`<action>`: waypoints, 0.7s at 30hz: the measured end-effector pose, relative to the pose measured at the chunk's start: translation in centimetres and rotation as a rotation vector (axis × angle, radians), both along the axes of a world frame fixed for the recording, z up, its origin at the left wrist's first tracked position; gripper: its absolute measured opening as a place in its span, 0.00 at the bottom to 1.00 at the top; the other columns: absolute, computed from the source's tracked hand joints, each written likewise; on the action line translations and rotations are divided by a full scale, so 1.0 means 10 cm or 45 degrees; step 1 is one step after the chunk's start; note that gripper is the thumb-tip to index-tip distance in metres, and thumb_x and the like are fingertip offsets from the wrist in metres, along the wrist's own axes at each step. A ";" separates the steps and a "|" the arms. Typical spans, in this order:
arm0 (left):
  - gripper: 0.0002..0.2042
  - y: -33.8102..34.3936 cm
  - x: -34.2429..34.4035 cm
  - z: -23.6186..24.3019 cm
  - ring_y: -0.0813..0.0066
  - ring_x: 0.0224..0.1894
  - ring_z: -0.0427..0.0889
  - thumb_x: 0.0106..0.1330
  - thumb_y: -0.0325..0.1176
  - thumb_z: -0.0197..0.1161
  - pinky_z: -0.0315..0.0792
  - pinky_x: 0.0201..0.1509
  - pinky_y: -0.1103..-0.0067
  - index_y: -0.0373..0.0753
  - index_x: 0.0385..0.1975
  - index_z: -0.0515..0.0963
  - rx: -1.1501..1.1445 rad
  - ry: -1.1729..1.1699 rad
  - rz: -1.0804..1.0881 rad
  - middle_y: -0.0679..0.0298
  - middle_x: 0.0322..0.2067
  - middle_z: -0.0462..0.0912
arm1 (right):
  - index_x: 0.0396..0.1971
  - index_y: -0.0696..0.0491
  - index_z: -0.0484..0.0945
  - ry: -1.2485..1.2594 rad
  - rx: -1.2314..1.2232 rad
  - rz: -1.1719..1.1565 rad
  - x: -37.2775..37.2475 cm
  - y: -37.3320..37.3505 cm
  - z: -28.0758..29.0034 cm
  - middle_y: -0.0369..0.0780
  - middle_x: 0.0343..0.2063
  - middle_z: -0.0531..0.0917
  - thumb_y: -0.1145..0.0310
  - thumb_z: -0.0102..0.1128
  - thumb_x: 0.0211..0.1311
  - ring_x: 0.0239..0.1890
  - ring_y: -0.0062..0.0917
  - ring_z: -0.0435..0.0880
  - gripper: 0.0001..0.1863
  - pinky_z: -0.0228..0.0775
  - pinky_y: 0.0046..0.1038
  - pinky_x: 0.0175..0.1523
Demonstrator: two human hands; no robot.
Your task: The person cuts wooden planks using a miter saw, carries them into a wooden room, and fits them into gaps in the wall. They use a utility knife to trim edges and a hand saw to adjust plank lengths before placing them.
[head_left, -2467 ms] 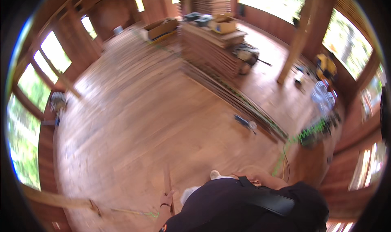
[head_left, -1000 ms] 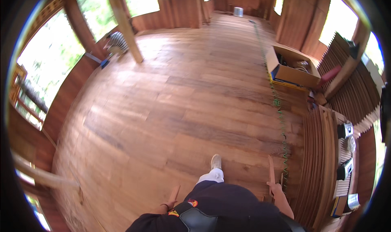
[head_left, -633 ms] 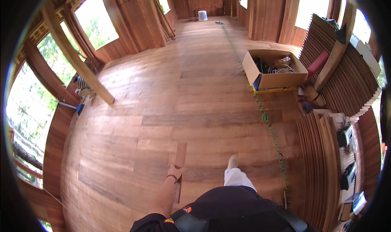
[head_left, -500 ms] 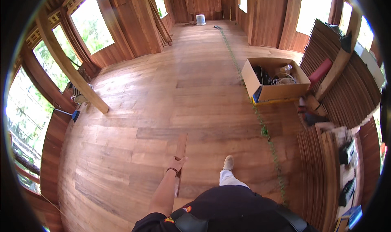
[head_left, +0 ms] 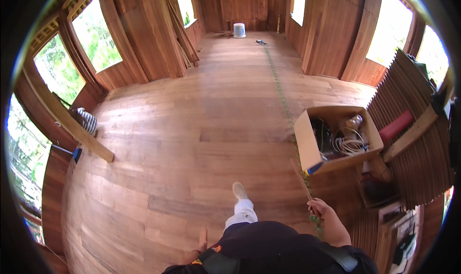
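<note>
The right hand's grip [head_left: 317, 206] is closed around a thin wooden strip [head_left: 299, 177], which points forward above the wooden floor [head_left: 163, 130]. The left hand's grip [head_left: 199, 249], partly hidden by the dark shirt [head_left: 273, 247], is closed on a wooden board [head_left: 203, 236] jutting forward. Near the strip lie a green coiled hose [head_left: 281, 95] and an open cardboard box [head_left: 307, 142] containing pale cable [head_left: 351, 145]. Far ahead stands a white bucket [head_left: 239, 30].

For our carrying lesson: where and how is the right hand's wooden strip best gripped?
Probably its near end, from the person's side, right hand wrapped across: the wooden strip is slim and points forward, with the cardboard box to its right.
</note>
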State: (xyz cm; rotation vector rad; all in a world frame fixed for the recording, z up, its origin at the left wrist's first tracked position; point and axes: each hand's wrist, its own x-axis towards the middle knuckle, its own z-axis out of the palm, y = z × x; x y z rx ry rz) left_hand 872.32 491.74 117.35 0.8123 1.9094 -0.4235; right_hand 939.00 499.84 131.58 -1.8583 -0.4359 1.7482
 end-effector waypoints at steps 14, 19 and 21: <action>0.36 8.13 0.88 1.27 0.62 0.58 0.81 0.64 0.54 0.73 0.74 0.62 0.70 0.25 0.59 0.76 1.364 -0.722 0.429 0.51 0.54 0.83 | 0.39 0.54 0.80 0.023 -0.512 0.026 -0.41 4.61 -0.71 0.42 0.36 0.84 0.53 0.70 0.57 0.35 0.28 0.82 0.20 0.72 0.32 0.37; 0.31 10.69 1.46 1.70 0.70 0.50 0.84 0.64 0.52 0.74 0.77 0.55 0.75 0.28 0.54 0.79 1.496 -0.751 0.632 0.56 0.47 0.85 | 0.44 0.56 0.82 -0.159 -0.562 0.299 -0.17 6.94 -0.91 0.43 0.42 0.85 0.49 0.72 0.54 0.45 0.31 0.82 0.27 0.73 0.33 0.46; 0.28 11.55 1.60 1.89 0.73 0.46 0.84 0.65 0.50 0.74 0.79 0.49 0.77 0.30 0.51 0.80 1.547 -0.767 0.719 0.59 0.45 0.85 | 0.46 0.56 0.82 -0.246 -0.524 0.437 0.00 7.96 -0.85 0.44 0.45 0.85 0.47 0.72 0.53 0.48 0.32 0.82 0.30 0.73 0.34 0.50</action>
